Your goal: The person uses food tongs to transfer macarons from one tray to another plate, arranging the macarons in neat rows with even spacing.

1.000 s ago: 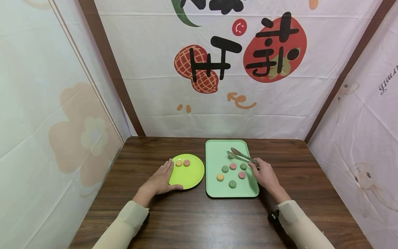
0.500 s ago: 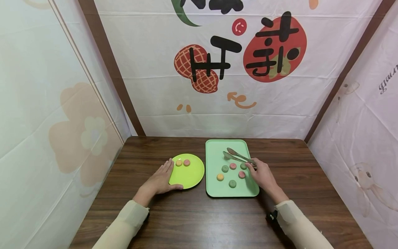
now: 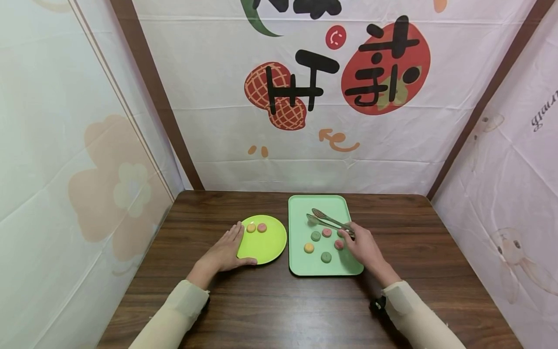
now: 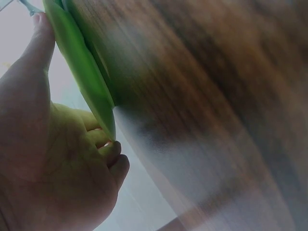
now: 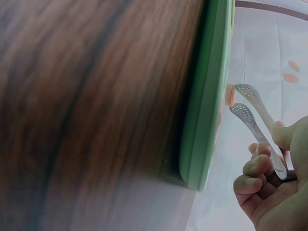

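1. the metal tongs (image 5: 256, 126) are over the far half of the green tray (image 3: 301, 266), with their two ends a bit apart.
2. the right hand (image 3: 364, 247) holds the tongs, its thumb on one side and its curled fingers on the other.
3. from the right wrist, the ends of the tongs look near a peach cookie (image 5: 230, 95). i can't tell if they touch it.
4. from the head, the tray has a yellow cookie (image 3: 309, 248), two pink cookies (image 3: 327, 232) and three green cookies (image 3: 326, 257) on it. the right hand hides part of one green one.
5. the left hand (image 3: 224, 252) is wide open, thumb spread away from its fingers. it touches the rim of the yellow-green plate (image 3: 261, 247).
6. a pale yellow cookie (image 3: 251, 228) and a rosy cookie (image 3: 262, 227) sit side by side on the plate.
7. the plate is just beside the tray, on the brown table (image 3: 279, 310).
8. behind the table hangs a white cloth (image 3: 218, 135) with red pictures.
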Motion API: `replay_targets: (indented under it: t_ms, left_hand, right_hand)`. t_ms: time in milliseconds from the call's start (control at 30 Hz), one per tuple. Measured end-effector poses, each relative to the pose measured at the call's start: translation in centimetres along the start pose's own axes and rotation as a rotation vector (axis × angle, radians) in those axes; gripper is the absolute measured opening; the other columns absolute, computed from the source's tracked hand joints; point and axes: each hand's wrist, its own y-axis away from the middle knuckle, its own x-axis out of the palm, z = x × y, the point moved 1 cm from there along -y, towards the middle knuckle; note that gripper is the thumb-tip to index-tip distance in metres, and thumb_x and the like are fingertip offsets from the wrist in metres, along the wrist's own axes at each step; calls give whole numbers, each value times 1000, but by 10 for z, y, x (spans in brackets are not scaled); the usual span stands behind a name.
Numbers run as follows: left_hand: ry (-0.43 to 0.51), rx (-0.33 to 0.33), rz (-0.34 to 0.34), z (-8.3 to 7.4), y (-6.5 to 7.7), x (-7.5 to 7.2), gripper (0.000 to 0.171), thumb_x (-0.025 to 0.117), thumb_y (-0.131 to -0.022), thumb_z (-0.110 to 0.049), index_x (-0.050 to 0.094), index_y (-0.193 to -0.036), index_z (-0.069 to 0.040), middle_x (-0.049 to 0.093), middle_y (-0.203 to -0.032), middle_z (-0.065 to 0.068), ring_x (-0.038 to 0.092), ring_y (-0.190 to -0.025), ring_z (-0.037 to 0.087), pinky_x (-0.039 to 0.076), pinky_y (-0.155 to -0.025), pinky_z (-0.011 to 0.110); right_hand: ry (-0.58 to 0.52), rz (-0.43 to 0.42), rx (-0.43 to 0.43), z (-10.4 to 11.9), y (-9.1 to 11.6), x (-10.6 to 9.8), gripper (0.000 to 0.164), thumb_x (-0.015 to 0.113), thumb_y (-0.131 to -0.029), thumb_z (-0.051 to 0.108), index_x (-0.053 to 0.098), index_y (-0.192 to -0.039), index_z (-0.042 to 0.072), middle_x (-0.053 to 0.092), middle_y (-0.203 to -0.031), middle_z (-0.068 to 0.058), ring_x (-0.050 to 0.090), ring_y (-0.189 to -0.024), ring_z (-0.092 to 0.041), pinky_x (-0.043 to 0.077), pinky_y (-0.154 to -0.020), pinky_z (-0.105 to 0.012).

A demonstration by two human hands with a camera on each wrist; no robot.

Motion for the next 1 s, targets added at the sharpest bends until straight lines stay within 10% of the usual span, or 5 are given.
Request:
replay_targets:
  t_ms: [1000]
  left_hand:
    - [13, -8, 9, -1, 1, -1, 127, 74, -91, -71, 14, -167, 12, 8, -176, 31, 14, -164, 44, 19, -133, 55]
  right_hand:
    - [-66, 88, -29, 23, 3, 14, 27, 66, -110, 25, 73, -126, 4, 73, -88, -7, 46, -54, -7, 42, -51, -29]
